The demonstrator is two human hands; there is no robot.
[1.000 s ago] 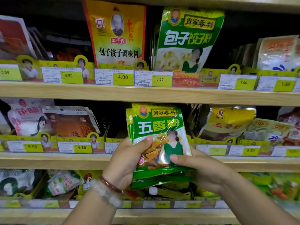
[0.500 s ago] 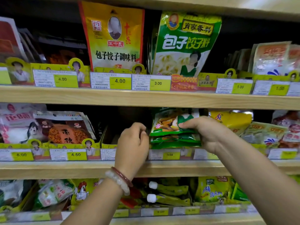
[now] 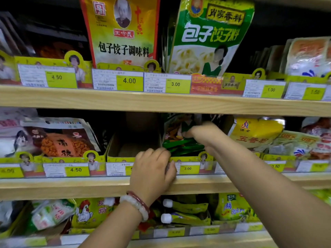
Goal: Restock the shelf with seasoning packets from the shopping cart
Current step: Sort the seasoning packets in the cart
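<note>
Wooden shop shelves (image 3: pixel 161 104) fill the view. On the middle shelf, right-hand fingers (image 3: pixel 192 130) close over green seasoning packets (image 3: pixel 180 145), which lie under and behind them in a yellow display tray (image 3: pixel 189 158). Left hand (image 3: pixel 152 169) curls against the price-tag strip (image 3: pixel 188 168) just below, holding nothing visible; bracelets (image 3: pixel 136 204) circle its wrist.

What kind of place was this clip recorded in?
Most likely a grocery store's seasoning aisle. Wooden shelves carry yellow price tags along their edges, and printed seasoning packets stand in cardboard display trays. The right hand pushes green packets into one.
</note>
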